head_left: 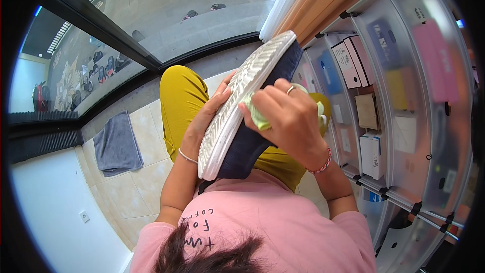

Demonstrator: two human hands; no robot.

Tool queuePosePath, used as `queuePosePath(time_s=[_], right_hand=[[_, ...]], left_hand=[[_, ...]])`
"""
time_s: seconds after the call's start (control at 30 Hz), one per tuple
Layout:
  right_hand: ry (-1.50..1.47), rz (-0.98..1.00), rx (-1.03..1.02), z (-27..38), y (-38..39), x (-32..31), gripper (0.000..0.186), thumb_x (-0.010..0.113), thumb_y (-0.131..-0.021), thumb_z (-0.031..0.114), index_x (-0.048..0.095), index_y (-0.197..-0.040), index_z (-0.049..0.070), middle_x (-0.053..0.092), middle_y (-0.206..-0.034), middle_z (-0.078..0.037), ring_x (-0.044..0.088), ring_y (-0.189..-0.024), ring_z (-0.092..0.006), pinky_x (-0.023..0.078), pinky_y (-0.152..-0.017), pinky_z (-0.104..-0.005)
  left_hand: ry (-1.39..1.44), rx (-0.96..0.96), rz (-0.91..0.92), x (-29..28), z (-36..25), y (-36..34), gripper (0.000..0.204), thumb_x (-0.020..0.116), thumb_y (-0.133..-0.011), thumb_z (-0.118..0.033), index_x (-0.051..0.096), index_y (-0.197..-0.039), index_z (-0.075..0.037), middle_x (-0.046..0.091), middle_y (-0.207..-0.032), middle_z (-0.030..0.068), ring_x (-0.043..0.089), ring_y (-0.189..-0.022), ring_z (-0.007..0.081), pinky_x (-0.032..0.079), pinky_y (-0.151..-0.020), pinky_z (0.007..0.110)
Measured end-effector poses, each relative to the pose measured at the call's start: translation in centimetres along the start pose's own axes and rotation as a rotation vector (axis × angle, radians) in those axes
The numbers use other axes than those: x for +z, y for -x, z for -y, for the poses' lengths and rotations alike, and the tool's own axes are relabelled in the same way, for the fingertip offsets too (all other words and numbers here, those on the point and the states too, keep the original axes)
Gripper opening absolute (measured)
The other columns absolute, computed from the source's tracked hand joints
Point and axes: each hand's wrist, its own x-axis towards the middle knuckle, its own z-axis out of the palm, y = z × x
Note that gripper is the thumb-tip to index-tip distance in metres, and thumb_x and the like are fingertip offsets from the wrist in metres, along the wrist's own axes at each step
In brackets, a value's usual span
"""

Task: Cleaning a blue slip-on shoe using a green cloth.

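A dark navy shoe [251, 146] with a thick white sole is held up on its side in front of my chest, its patterned underside turned to the left. My left hand [214, 106] grips it from the sole side, fingers spread along the tread and closed round it. On the other side, my right hand [288, 116] is closed on a light green cloth [258, 116], which presses against the shoe near the sole's edge. The shoe's opening is hidden from this view.
A grey towel [119, 144] lies on the tiled floor at left. Translucent shelving [404, 121] with boxes rises close on the right. Ahead is a black-framed glass door [151, 45], with several shoes outside. An orange curtain [323, 5] hangs beside it.
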Motion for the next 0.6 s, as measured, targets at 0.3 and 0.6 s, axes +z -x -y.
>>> queuePosePath(time_s=[0.3,0.6], right_hand=[[0.025,0.075,-0.060,0.2,0.1,0.4,0.026,0.075,-0.082,0.022,0.055,-0.071,0.010,0.049,-0.064,-0.004,0.053,-0.064,-0.0200,0.045,-0.056,-0.0333],[-0.202,0.217,-0.257,0.9,0.3,-2.4,0.025,0.078,-0.080,0.024,0.060,-0.077,0.008,0.050,-0.066,-0.001,0.052,-0.061,-0.0177,0.042,-0.055,-0.0306]], left_hand=[[0.029,-0.016,-0.005,-0.4,0.0,-0.3,0.061,0.054,-0.100,-0.024,0.026,-0.151,-0.009,0.047,-0.143,0.0119,0.055,-0.125,0.0187,0.048,-0.105,0.033],[0.129,0.005,0.063,-0.5,0.2,0.6,0.054,0.045,-0.105,-0.031,0.028,-0.151,-0.008,0.050,-0.142,0.0119,0.058,-0.122,0.0188,0.050,-0.103,0.034]])
